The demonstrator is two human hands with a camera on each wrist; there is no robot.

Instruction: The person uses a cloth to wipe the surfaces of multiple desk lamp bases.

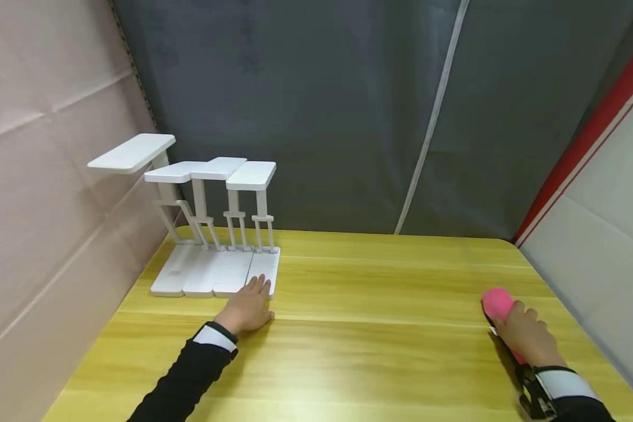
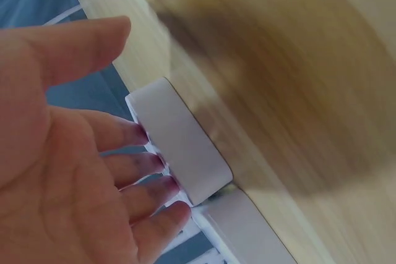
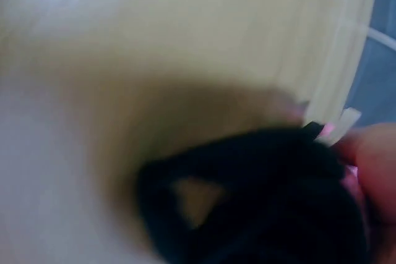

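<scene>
- Between my left grip (image 1: pixel 249 306) and my right grip (image 1: pixel 528 335) I have a wide stretch of bare desk (image 1: pixel 371 334) to cross.
- At far left, four white stands (image 1: pixel 218 169) block my way; their bases (image 1: pixel 197 278) sit side by side, and my left grip touches the rightmost.
- From the near side I could reach over the bases, under the raised tops (image 1: pixel 134 152), until the legs (image 1: pixel 261 202) bar me.
- A pale sheet (image 1: pixel 47 193) walls the left, a dark curtain (image 1: pixel 306 105) the far side.
- Right of my right grip and its pink item (image 1: pixel 497 303), a strip of desk lies before the white panel (image 1: pixel 606 228).
</scene>
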